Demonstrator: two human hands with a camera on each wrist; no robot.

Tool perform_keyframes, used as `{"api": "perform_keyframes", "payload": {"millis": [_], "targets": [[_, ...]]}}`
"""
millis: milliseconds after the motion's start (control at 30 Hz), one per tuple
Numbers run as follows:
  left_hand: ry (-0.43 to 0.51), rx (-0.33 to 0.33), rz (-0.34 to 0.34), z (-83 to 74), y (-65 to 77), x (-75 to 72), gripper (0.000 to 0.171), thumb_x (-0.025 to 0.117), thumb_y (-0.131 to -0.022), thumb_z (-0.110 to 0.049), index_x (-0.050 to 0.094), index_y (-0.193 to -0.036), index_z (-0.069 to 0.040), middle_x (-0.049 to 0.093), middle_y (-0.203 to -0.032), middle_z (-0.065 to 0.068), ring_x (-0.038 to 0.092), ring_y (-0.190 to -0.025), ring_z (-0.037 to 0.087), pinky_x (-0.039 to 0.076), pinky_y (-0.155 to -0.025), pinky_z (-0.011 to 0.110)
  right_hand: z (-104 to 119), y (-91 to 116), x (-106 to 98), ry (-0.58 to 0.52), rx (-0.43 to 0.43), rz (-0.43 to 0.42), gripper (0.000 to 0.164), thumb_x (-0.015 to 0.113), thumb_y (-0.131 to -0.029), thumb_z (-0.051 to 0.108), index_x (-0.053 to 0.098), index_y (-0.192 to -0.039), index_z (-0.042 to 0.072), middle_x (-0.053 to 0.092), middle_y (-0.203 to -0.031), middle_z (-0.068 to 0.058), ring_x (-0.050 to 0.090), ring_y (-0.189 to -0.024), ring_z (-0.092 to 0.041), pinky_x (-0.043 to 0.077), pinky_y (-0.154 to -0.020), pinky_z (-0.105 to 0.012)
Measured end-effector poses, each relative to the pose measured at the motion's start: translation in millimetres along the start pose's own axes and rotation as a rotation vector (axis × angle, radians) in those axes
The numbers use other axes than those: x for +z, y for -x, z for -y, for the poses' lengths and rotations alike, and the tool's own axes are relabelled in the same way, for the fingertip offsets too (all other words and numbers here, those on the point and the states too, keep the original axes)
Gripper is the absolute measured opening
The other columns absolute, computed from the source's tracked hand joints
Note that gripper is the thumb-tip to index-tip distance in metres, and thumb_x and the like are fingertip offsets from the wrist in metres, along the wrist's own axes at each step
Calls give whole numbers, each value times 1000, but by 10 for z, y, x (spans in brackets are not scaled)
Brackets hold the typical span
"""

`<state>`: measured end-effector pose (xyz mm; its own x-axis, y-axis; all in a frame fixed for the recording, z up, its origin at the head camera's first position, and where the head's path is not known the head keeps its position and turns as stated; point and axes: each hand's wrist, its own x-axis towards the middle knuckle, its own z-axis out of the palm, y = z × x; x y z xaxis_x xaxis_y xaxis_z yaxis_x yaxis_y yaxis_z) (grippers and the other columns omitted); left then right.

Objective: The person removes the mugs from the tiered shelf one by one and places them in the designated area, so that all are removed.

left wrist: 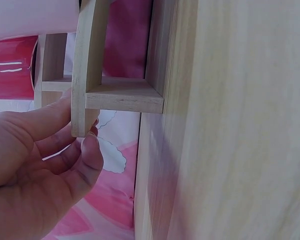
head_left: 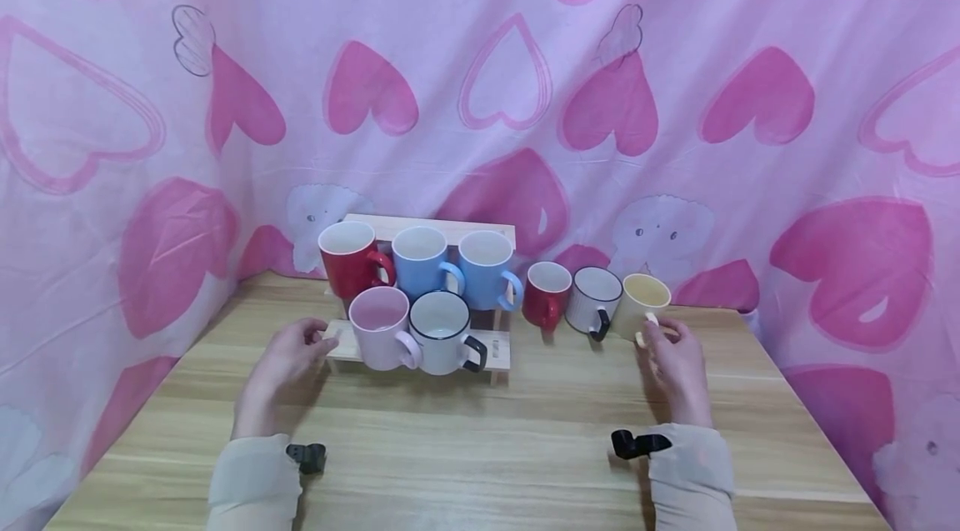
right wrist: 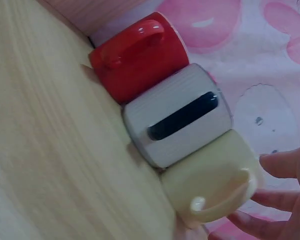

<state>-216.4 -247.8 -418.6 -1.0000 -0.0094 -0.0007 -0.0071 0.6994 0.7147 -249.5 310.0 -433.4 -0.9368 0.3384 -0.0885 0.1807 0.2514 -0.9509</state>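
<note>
At the left end of a two-tier wooden rack [head_left: 497,352], my left hand [head_left: 288,360] pinches the lower shelf board [left wrist: 79,112], thumb on one face and fingers on the other. A pale yellow mug [head_left: 633,316] stands on the table, rightmost in a row of three. My right hand [head_left: 677,364] is at its handle [right wrist: 227,197]. In the right wrist view the thumb is by the rim and the loosely bent fingers [right wrist: 275,200] are beside the handle, not closed round it. A white mug with a black handle [right wrist: 182,117] and a small red mug [right wrist: 140,57] complete the row.
The rack's upper tier carries a red mug [head_left: 347,268] and two blue mugs [head_left: 420,264]. On its lower tier are a pink mug [head_left: 378,335] and a white black-rimmed mug [head_left: 438,348]. A heart-patterned cloth [head_left: 480,172] hangs behind the wooden table [head_left: 465,456].
</note>
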Motion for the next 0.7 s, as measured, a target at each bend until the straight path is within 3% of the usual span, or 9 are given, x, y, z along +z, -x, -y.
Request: {"api": "perform_keyframes", "payload": {"millis": [100,167,300,500,700], "targets": [[1,-3,6,-13,-3,-3,49,65,-94,-17,48,-127,14,57,-99,19,54,-89,28,48,-75,38,67,53,-59,114,-53,3,56,50,-101,41,42,-144,6,51,-131,-23,50,-114,-34,41,-94,-42],[-2,-6,9,-26,-3,-5,49,65,-95,-18,48,-128,14,57,-101,19,54,-90,29,48,-77,41,131,84,-85,172,-95,8,57,49,-101,42,43,-144,5,50,-134,-25,46,-121,-38,35,-100,-48],[-3,-1,11,-34,-3,-12,49,64,-95,-19,48,-128,14,57,-101,20,54,-91,30,48,-79,45,302,162,-84,241,-200,10,55,48,-102,38,44,-143,1,48,-138,-26,45,-125,-41,35,-102,-54],[-14,-6,9,-22,3,-7,48,65,-94,-17,49,-127,14,57,-99,19,54,-89,29,48,-77,43,607,343,61,218,-345,-66,42,53,-100,28,55,-133,2,54,-133,-24,47,-123,-42,35,-102,-53],[-19,-8,16,-9,8,-23,49,64,-95,-18,48,-127,14,57,-98,18,55,-88,29,48,-76,42,842,525,273,115,-497,-87,30,59,-98,17,63,-122,0,60,-123,-20,53,-115,-38,42,-96,-47]]}}
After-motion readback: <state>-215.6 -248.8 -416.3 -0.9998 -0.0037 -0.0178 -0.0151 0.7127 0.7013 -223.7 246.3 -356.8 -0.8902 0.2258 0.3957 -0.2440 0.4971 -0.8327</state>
